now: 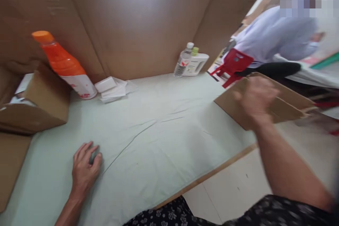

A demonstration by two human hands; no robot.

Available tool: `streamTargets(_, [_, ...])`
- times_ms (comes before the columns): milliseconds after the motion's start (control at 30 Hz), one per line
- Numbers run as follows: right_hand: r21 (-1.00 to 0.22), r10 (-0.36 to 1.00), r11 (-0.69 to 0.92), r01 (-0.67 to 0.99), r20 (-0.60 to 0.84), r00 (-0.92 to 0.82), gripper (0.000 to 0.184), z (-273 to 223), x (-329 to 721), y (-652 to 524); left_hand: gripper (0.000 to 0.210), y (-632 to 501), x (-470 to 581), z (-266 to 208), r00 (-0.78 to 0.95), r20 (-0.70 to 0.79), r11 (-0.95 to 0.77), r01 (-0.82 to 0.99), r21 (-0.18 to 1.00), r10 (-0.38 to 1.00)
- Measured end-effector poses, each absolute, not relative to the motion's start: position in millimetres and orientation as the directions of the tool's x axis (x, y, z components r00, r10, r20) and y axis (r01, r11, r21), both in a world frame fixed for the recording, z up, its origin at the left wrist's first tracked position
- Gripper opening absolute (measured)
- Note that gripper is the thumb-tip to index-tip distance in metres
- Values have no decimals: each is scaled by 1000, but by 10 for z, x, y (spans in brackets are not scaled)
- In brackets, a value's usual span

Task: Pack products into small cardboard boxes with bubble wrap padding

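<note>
My left hand (86, 164) rests on the pale green cloth (148, 148) that covers the table, fingers loosely spread and holding nothing. At the table's right end, my right hand (259, 95), blurred, is closed over the upper edge of an open cardboard box (230, 102). Its thumb sticks out on the left, while the fingertips are hard to make out. The box is tilted, and my hand and forearm hide part of it.
An orange bottle (66, 65) stands at the back left beside white packets (112, 88). Another cardboard box (50, 102) holds white items at far left. A water bottle (183, 61) and white jug (197, 64) stand before a cardboard screen (148, 24). A person (278, 35) sits near a red chair (235, 65).
</note>
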State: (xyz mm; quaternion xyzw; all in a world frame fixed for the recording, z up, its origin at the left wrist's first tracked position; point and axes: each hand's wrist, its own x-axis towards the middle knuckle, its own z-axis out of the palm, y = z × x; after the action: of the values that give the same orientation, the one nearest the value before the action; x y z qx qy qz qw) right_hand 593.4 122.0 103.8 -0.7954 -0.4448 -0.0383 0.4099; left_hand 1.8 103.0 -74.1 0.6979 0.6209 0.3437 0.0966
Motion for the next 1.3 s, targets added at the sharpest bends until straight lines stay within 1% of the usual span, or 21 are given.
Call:
streamTargets(33, [-513, 599, -419, 749, 465, 652, 28, 1122, 6248, 1184, 29, 1015, 47, -754, -12, 366, -209, 803, 558, 931])
streamTargets(67, [-424, 558, -587, 690, 406, 724, 27, 1163, 6533, 1159, 29, 1010, 60, -767, -17, 369, -204, 807, 554, 929])
streamTargets(100, [-329, 515, -726, 604, 321, 795, 37, 1165, 6775, 1146, 29, 1012, 61, -780, -22, 370, -199, 812, 549, 929])
streamTargets(133, [-244, 556, -751, 614, 267, 787, 44, 1135, 6961, 1144, 30, 1018, 54, -792, -26, 372, -196, 815, 546, 928])
streamTargets(200, [-191, 721, -593, 782, 308, 621, 44, 1021, 7118, 1167, 31, 1029, 34, -806, -40, 377, -188, 815, 548, 925])
streamTargets(233, [-175, 794, -449, 876, 372, 481, 44, 956, 7075, 1184, 31, 1033, 28, -807, -52, 377, -181, 811, 556, 925])
streamTargets(267, [-150, 831, -298, 943, 445, 333, 44, 898, 6948, 1202, 31, 1034, 29, -804, -66, 376, -174, 804, 569, 924])
streamTargets(333, [-65, 831, -68, 996, 548, 92, 47, 827, 6469, 1227, 32, 1029, 57, -785, -98, 363, -158, 776, 611, 926])
streamTargets(400, [20, 842, 6, 1000, 538, -16, 42, 832, 5771, 1228, 34, 1011, 123, -749, -119, 325, -139, 731, 668, 938])
streamTargets(467, [109, 887, 69, 992, 447, -111, 24, 909, 4983, 1198, 39, 976, 220, -700, -102, 275, -136, 679, 722, 956])
streamTargets(533, [138, 893, 200, 970, 382, -238, 11, 1037, 4247, 1133, 47, 925, 321, -643, -55, 258, -167, 630, 758, 965])
streamTargets(633, [-17, 790, 516, 857, 395, -468, 11, 1267, 3530, 987, 62, 842, 410, -561, 19, 273, -237, 554, 798, 962])
streamTargets(700, [-152, 728, 602, 784, 509, -460, 15, 1376, 3413, 915, 69, 799, 402, -526, 37, 256, -240, 495, 835, 966])
streamTargets(767, [-301, 738, 527, 795, 626, -252, 16, 1368, 3533, 925, 71, 773, 358, -516, 12, 213, -196, 443, 875, 977])
streamTargets(833, [-513, 803, 344, 787, 595, 37, 17, 1189, 3745, 1016, 71, 760, 315, -527, -31, 158, -134, 395, 909, 987])
streamTargets(900, [-729, 904, 171, 662, 384, 189, 26, 849, 3898, 1133, 71, 762, 308, -543, -61, 119, -91, 342, 935, 991])
streamTargets(967, [-871, 984, 42, 489, 122, 132, 36, 423, 3904, 1221, 69, 786, 340, -548, -79, 104, -76, 298, 951, 991])
streamTargets(1000, [-910, 996, -7, 414, 30, 84, 40, 212, 3848, 1249, 66, 809, 364, -543, -90, 101, -72, 284, 956, 991])
streamTargets(1067, [-946, 996, -79, 316, -63, 62, 44, -138, 3659, 1286, 61, 882, 402, -519, -117, 102, -68, 267, 961, 988])
streamTargets(1167, [-961, 994, -90, 262, -68, 91, 45, -383, 3350, 1360, 52, 1041, 383, -469, -174, 110, -66, 241, 968, 978])
streamTargets(1300, [-968, 997, -74, 241, -80, -15, 43, -269, 3234, 1636, 48, 1202, 258, -475, -305, 124, -63, 204, 977, 944])
